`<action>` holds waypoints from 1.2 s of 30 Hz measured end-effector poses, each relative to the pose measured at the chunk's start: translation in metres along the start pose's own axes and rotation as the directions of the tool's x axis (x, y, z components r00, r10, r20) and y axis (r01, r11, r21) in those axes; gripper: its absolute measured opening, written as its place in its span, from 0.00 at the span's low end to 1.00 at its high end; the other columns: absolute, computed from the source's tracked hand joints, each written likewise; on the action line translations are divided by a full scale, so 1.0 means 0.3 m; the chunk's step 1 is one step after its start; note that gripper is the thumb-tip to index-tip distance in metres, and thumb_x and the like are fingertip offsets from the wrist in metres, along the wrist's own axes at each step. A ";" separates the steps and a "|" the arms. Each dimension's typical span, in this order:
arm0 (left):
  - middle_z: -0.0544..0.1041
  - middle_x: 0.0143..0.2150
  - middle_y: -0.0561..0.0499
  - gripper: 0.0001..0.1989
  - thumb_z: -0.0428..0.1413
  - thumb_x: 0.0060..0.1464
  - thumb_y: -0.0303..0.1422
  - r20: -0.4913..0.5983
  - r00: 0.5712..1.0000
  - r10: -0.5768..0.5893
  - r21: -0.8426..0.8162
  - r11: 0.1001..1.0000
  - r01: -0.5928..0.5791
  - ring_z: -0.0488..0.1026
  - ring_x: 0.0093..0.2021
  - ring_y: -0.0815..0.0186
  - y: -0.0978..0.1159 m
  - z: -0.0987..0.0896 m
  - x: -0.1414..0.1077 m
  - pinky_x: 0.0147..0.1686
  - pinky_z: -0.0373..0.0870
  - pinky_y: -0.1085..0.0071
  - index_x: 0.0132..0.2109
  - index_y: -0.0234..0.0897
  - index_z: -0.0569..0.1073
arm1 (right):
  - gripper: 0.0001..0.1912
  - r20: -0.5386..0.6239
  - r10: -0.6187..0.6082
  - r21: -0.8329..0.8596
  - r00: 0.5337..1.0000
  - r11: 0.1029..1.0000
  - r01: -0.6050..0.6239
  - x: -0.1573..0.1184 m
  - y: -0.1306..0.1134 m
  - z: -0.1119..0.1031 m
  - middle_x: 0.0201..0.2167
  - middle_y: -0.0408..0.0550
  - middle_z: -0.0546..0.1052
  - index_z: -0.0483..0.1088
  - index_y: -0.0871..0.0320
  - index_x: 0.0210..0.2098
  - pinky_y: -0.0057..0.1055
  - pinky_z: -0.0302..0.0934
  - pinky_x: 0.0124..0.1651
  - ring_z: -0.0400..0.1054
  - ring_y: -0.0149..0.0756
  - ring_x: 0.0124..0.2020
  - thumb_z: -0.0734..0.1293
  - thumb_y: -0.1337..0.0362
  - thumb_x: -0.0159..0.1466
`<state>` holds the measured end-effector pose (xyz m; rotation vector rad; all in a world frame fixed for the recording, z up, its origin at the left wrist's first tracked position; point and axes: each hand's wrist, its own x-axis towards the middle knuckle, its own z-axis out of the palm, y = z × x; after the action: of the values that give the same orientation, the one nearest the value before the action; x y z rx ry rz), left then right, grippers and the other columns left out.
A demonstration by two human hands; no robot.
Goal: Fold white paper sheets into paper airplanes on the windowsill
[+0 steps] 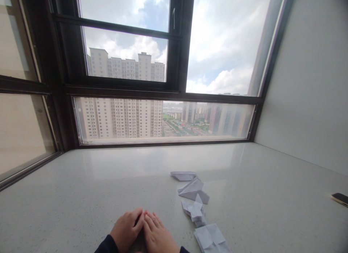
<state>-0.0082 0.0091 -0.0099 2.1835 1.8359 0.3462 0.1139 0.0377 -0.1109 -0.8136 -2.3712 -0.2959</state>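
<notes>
My left hand and my right hand rest together on the white stone sill at the bottom of the view. Their fingertips meet in the middle, palms down. The right fingers lie flat, side by side; the left ones are slightly bent. Neither hand shows anything in it, though the undersides are hidden. Just right of my hands lie several white folded paper pieces: a square packet nearest, then a pointed, star-like piece, a winged fold resembling a paper plane, and a narrow boat-like strip farthest off.
The pale speckled sill runs back to a dark window frame. Tall buildings stand outside under a cloudy sky. A white wall closes the right side. A dark, flat object lies at the right edge, partly cut off.
</notes>
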 end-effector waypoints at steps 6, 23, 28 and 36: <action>0.76 0.29 0.49 0.15 0.37 0.55 0.32 0.002 1.000 -0.001 -0.012 1.000 0.001 0.72 0.32 0.66 -0.006 0.004 0.003 0.30 0.59 0.76 0.29 0.39 0.65 | 0.24 0.011 -0.003 0.005 1.000 1.000 0.003 0.000 0.003 -0.002 0.45 0.56 0.71 0.59 0.66 0.50 0.34 0.61 0.46 0.62 0.41 0.48 0.59 0.58 0.58; 0.75 0.28 0.50 0.15 0.36 0.56 0.33 0.012 1.000 -0.009 -0.011 1.000 0.010 0.71 0.31 0.67 0.002 -0.004 -0.003 0.28 0.59 0.76 0.28 0.39 0.65 | 0.25 0.034 0.011 0.012 0.999 1.000 -0.012 0.001 -0.003 -0.010 0.45 0.56 0.70 0.58 0.65 0.51 0.34 0.60 0.47 0.61 0.42 0.49 0.59 0.57 0.58; 0.75 0.28 0.50 0.15 0.37 0.56 0.33 0.012 1.000 -0.006 -0.011 1.000 0.006 0.71 0.31 0.67 0.001 -0.002 -0.001 0.29 0.59 0.76 0.28 0.39 0.65 | 0.25 0.040 0.007 0.004 0.999 1.000 -0.007 0.002 -0.004 -0.012 0.45 0.58 0.70 0.59 0.68 0.50 0.33 0.60 0.47 0.61 0.42 0.49 0.59 0.57 0.58; 0.75 0.28 0.49 0.15 0.37 0.56 0.32 0.009 1.000 0.000 -0.022 1.000 0.001 0.71 0.30 0.67 0.003 -0.005 -0.001 0.28 0.59 0.77 0.28 0.39 0.65 | 0.25 -0.040 0.019 -0.012 0.999 1.000 -0.020 0.003 -0.011 -0.006 0.43 0.57 0.72 0.62 0.68 0.47 0.32 0.62 0.45 0.63 0.41 0.47 0.58 0.55 0.58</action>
<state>-0.0080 0.0086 -0.0083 2.1667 1.8197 0.3546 0.1124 0.0349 -0.1089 -0.8287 -2.3256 -0.3166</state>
